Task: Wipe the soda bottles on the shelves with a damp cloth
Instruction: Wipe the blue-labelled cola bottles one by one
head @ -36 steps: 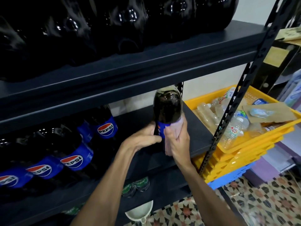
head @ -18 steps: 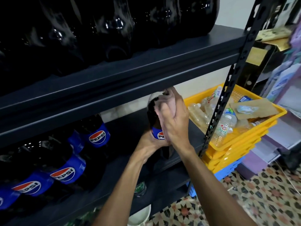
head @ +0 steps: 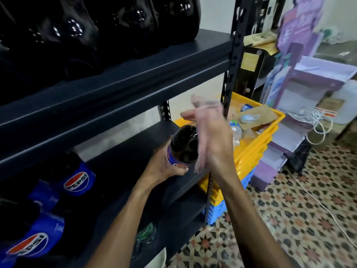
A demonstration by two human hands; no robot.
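My left hand [head: 166,167] grips a dark Pepsi bottle [head: 183,146] round its blue label and holds it tilted in front of the middle shelf [head: 135,151], base towards me. My right hand [head: 216,140], blurred by motion, lies flat against the bottle's right side with the fingers straight up. It presses a pink cloth [head: 200,161] onto the bottle. More Pepsi bottles [head: 77,180] lie in a row at the left of the middle shelf. Dark bottles [head: 77,31] fill the upper shelf [head: 116,88].
The rack's black upright post [head: 231,74] stands just behind my right hand. Stacked yellow crates [head: 257,140] holding empty plastic bottles and cardboard sit beside the rack on a blue crate [head: 218,209]. Further right stand a purple display stand [head: 301,74] and a white cable [head: 318,122] over patterned floor tiles.
The bottle has tipped so its base faces me and has come lower. My right hand slid with the cloth from over the bottle's end to its right side. The view swung right.
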